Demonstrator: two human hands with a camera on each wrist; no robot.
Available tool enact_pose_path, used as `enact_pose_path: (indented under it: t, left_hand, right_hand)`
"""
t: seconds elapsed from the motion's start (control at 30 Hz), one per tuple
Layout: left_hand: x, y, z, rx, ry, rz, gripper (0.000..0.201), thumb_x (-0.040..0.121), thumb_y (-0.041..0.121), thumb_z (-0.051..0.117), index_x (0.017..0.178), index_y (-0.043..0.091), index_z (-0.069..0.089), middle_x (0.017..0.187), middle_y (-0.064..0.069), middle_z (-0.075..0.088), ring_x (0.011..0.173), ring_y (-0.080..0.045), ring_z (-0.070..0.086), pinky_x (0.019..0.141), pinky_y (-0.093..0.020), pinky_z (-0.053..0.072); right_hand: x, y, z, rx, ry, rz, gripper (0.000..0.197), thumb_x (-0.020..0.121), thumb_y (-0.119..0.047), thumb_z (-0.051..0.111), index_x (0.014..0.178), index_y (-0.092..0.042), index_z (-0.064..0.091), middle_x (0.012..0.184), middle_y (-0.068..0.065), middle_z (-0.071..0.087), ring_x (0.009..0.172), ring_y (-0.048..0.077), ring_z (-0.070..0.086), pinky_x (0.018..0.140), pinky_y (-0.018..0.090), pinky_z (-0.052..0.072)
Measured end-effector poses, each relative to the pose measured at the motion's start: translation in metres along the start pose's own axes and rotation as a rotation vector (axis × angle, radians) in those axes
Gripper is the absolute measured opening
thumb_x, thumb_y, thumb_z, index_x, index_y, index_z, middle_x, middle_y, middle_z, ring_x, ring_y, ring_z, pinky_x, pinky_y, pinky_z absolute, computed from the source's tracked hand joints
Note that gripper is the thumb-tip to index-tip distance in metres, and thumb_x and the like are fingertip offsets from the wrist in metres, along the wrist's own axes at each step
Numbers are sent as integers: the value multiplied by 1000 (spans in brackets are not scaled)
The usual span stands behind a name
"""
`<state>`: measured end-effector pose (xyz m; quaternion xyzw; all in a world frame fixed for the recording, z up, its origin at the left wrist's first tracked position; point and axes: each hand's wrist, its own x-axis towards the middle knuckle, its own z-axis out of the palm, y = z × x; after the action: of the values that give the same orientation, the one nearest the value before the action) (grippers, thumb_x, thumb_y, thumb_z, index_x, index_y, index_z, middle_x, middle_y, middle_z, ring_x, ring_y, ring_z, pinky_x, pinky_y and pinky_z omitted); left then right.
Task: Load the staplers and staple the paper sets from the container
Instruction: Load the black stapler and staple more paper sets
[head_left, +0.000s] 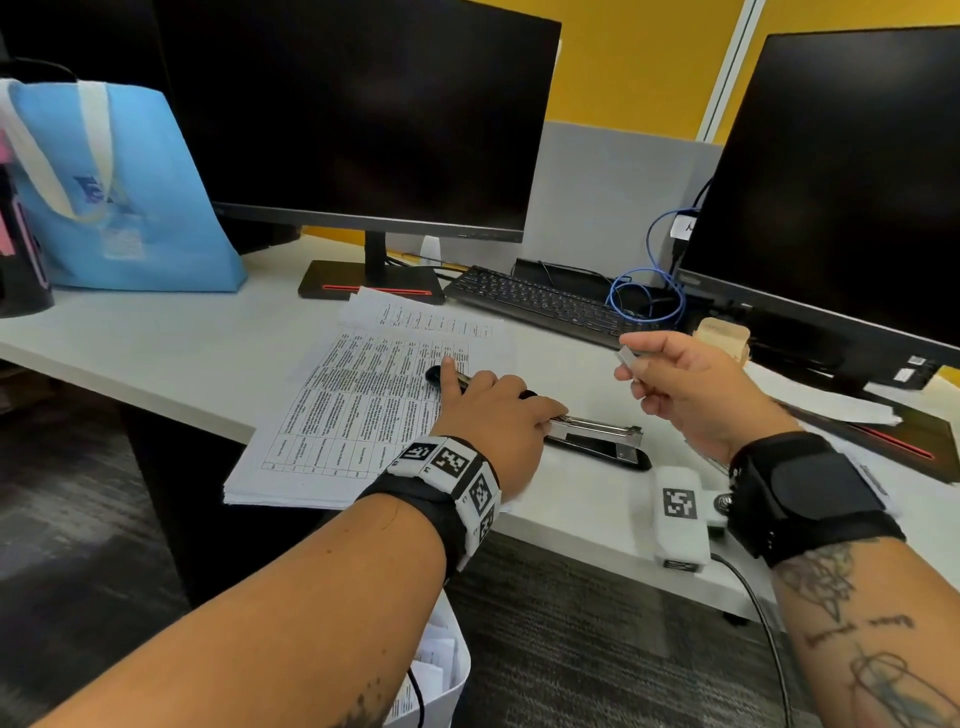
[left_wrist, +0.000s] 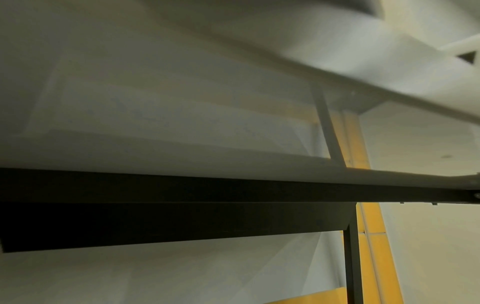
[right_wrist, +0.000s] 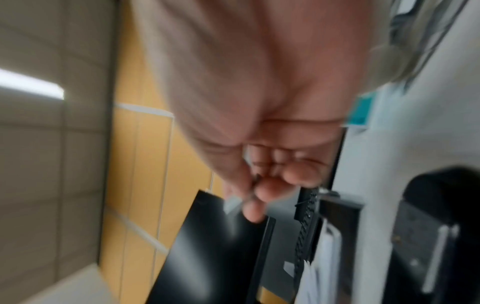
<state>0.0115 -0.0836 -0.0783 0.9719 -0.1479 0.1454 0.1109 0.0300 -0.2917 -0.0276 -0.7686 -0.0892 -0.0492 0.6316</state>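
Observation:
A black stapler (head_left: 597, 441) lies swung open on the white desk (head_left: 156, 338), its metal magazine facing up. My left hand (head_left: 501, 389) grips it at the hinge, index finger stretched along the black top arm, thumb on the magazine. To the right and above the desk, my right hand (head_left: 638, 368) pinches a short strip of staples (head_left: 625, 356) between thumb and fingers. In the right wrist view the right hand (right_wrist: 259, 191) is blurred, with the strip (right_wrist: 232, 202) at its fingertips. A stack of printed paper (head_left: 337, 415) lies under the stapler's far end. The left wrist view shows no hand.
A white container (head_left: 449, 675) with papers stands on the floor below the desk edge. Two dark monitors (head_left: 363, 119), a keyboard (head_left: 540, 301) and blue cable (head_left: 649, 291) fill the back. A blue bag (head_left: 130, 197) stands at the left, a small box (head_left: 724, 335) beyond my right hand.

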Motion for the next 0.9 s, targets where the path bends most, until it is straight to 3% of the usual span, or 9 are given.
enact_pose_path:
  t: [0.13,0.27,0.37,0.43,0.53,0.63,0.9]
  left_hand:
    - [0,1,1,-5,10,-13,38,102,36,30,131,54,46,124,7,53,126,-24,37,113,-65,-11]
    - [0,2,2,4,28,-23,38,102,36,30,131,54,45,124,8,53,126,-24,38,113,-65,-11]
    - [0,1,3,0,31,-35,36,102,38,29,130,54,46,121,8,53,125,-24,38,113,-64,-11]
    - [0,1,4,4,32,-38,36,102,39,29,129,55,46,120,9,54,125,-24,39,113,-65,-11]
    - [0,2,5,23,44,-35,35,102,40,29,130,55,46,119,10,54,123,-23,40,113,-65,-8]
    - [1,1,5,25,44,-35,35,102,41,29,129,55,45,120,9,54,123,-23,40,113,-65,-7]
    - [1,1,4,35,31,-33,36,102,42,28,130,56,44,123,9,53,125,-23,39,113,-65,-8]
  right_hand:
    - [-5,10,4,100,-15,40,25,91,6,55,109,-8,66,84,8,70,71,14,53,63,23,43]
    - [-5,13,4,-66,-33,21,29,84,6,65,102,-14,73,87,11,66,74,21,49,70,27,43]
    - [-6,12,3,-190,2,-53,24,85,-4,68,104,-18,74,89,-4,72,71,6,56,70,20,42]
    - [-8,11,2,-224,2,-79,20,86,-10,69,97,-25,74,94,-4,73,77,-1,61,76,18,43]
    - [-10,14,5,-325,-37,-48,14,85,-11,69,86,-24,75,86,-3,74,80,6,62,80,24,46]
    - [-11,17,10,-403,-84,-9,15,88,-11,68,86,-23,74,87,4,73,80,13,61,84,30,49]
    - [-13,7,15,-643,-94,-16,14,95,-20,59,93,-27,71,87,-6,69,75,7,57,67,16,45]
